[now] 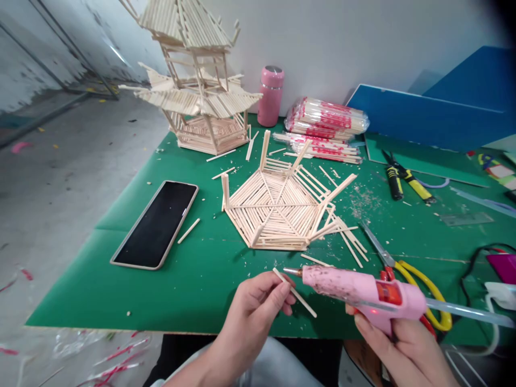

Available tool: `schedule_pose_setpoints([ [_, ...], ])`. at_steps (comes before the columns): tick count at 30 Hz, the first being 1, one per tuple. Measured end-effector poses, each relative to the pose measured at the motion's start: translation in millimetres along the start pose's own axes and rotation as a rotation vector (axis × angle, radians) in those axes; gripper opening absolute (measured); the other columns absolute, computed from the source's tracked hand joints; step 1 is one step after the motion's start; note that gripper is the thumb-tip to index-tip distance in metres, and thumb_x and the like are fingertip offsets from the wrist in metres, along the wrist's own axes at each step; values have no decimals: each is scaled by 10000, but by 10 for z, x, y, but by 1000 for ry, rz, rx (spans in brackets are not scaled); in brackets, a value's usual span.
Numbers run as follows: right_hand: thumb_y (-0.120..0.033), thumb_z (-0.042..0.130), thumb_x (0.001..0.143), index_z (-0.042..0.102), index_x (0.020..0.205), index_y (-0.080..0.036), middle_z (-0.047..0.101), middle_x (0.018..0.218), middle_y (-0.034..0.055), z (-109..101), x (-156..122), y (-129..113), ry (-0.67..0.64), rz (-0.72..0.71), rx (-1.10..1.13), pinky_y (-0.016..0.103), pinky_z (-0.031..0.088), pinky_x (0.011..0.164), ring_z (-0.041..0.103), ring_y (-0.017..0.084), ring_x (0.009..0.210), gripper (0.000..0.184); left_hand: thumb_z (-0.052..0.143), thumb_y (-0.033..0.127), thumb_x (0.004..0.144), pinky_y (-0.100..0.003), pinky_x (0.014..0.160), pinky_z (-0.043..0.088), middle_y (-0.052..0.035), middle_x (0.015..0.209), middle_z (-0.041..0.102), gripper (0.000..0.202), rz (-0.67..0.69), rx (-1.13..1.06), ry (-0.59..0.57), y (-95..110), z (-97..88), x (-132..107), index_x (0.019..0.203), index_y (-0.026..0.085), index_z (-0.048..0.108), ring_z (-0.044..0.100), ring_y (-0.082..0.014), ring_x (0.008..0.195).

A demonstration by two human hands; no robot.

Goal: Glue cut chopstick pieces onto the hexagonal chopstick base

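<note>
Between the thumb and fingers of my left hand [262, 301] is a short wooden stick [304, 304], slanting down to the right. My right hand [407, 344] grips the handle of a pink glue gun [342, 285]; a small red light glows on its body and a clear glue stick [467, 310] runs out of its back. The metal nozzle points left, close to the upper end of the stick; I cannot tell if they touch. Just beyond lies a hexagonal stick base [278, 201] with upright posts at its corners and low rails along some sides.
A stick-built pagoda [201, 102] stands at the back left, beside a pink flask [271, 97] and wrapped stick bundles [326, 126]. A phone [155, 224] lies left. Yellow-handled scissors [423, 279], pliers [407, 177] and loose sticks [349, 239] lie right on the green tabletop [193, 301].
</note>
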State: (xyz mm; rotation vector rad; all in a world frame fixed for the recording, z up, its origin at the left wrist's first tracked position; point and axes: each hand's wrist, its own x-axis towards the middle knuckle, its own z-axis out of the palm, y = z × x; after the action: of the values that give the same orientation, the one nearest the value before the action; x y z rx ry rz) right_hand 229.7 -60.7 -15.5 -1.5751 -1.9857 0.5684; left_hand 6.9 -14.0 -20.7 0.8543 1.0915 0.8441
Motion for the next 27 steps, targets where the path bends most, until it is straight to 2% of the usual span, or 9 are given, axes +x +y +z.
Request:
schedule_pose_setpoints([
  [7,-257,554,779,612,967,-216,700,898,18,7,72,-76,0,-65,-16,150,504,734,671,145,768,201,534,281,787,-220,558,405,-27,612,574,235,21,8,-71,17,-2,-24,630,128,617,507,-122,572],
  [16,-297,560,769,637,968,-189,689,949,62,33,-15,31,-63,-4,-70,221,525,734,661,202,830,239,551,295,777,-223,563,413,-25,606,576,233,17,-13,-59,21,5,-37,624,136,626,510,-126,574],
  [27,-295,579,755,630,968,-198,694,932,43,53,33,-1,-49,-14,-82,179,517,731,663,184,822,239,548,282,784,-211,561,408,-20,604,576,225,32,-27,-55,-6,-20,-25,632,133,622,508,-117,571],
])
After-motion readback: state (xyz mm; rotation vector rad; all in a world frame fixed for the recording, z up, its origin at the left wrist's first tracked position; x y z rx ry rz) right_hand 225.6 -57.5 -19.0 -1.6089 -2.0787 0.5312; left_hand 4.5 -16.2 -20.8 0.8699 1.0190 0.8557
